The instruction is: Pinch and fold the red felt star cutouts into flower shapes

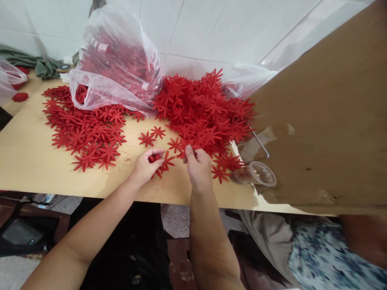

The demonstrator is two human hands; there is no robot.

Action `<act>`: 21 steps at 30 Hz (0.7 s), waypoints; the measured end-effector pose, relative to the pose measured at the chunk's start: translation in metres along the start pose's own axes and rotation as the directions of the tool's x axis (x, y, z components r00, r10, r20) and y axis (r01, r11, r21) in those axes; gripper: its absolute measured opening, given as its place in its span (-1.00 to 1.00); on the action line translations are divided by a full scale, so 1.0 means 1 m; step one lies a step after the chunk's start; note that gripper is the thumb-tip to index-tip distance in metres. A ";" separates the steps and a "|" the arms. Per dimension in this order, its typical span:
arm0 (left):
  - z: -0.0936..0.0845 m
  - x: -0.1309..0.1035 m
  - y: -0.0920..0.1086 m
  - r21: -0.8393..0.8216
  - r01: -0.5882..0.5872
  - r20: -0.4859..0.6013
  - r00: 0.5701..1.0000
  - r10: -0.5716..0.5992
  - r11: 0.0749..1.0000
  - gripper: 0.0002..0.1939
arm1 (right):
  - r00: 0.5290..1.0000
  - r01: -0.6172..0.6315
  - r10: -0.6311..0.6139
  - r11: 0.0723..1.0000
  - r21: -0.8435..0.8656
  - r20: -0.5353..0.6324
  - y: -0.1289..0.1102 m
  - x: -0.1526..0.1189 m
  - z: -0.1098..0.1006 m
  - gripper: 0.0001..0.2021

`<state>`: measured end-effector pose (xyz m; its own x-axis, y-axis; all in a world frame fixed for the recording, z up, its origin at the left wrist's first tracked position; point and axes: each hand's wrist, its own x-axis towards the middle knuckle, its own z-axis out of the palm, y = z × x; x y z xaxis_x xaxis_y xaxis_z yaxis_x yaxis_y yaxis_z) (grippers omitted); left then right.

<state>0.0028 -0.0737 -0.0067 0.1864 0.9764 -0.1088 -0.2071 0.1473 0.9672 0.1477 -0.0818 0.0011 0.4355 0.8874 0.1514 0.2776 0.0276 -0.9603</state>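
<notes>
Left hand (148,166) and right hand (198,166) gripping red flowers (167,162)

The flowers, flat with narrow petals, lie in two piles on the table (27,161). The left pile (87,125) spreads low; the right pile (205,106) is heaped higher against the tiled wall (196,28). The left hand is near the table's front edge, its fingers curled around red pieces and its thumb against a petal; how many it holds is hidden. The right hand, at the front of the right pile, has thumb and forefinger pinched together on a flower, partly covered by the fingers. A few loose flowers (146,139) lie between the piles, just beyond the left hand.

A clear bag (121,68) full of flowers stands between the piles, partly over the left one. Pale patches on its film could be glare or labels; I cannot tell which. A clear cup (263,174) lies tipped over to the right of the right hand, near a bent wire (260,143) and a brown board (317,112). Green cloth (45,66) lies at the back left. Below the table, a small blue-and-white item (46,199) is too small to read. At the lower right, another person's patterned garment (323,249) shows, blurred.
</notes>
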 end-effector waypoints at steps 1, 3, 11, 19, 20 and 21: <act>0.000 0.000 0.000 0.005 0.001 -0.003 1.000 -0.001 1.000 -0.75 | 1.000 -0.005 0.004 1.000 -0.014 -0.026 0.001 0.001 -0.001 -0.58; 0.000 0.000 0.001 0.010 0.004 -0.003 1.000 -0.004 1.000 -0.74 | 0.999 -0.008 0.007 1.000 -0.018 -0.045 0.002 0.003 -0.004 -0.56; 0.001 -0.001 0.001 -0.037 0.046 0.026 0.999 -0.045 0.998 -0.78 | 0.983 -0.020 0.033 0.997 -0.073 0.179 -0.001 -0.003 -0.001 -0.51; 0.001 0.000 0.001 -0.077 -0.008 0.082 0.997 0.014 0.997 -0.79 | 0.893 -0.035 0.023 0.999 0.018 0.450 -0.005 -0.018 0.012 -0.50; 0.000 0.000 0.000 -0.077 -0.010 0.064 0.998 0.014 0.997 -0.78 | 0.897 -0.034 0.015 0.999 0.035 0.443 -0.005 -0.018 0.010 -0.50; -0.001 0.001 0.000 -0.095 0.000 0.042 0.999 0.004 0.995 -0.77 | 0.904 -0.033 0.008 0.998 0.052 0.427 -0.004 -0.017 0.008 -0.50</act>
<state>0.0022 -0.0725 -0.0068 0.2255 0.9696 -0.0949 -0.2978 0.1614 0.9409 0.1323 -0.0931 0.0008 0.0304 0.9991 0.0293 0.2176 0.0220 -0.9758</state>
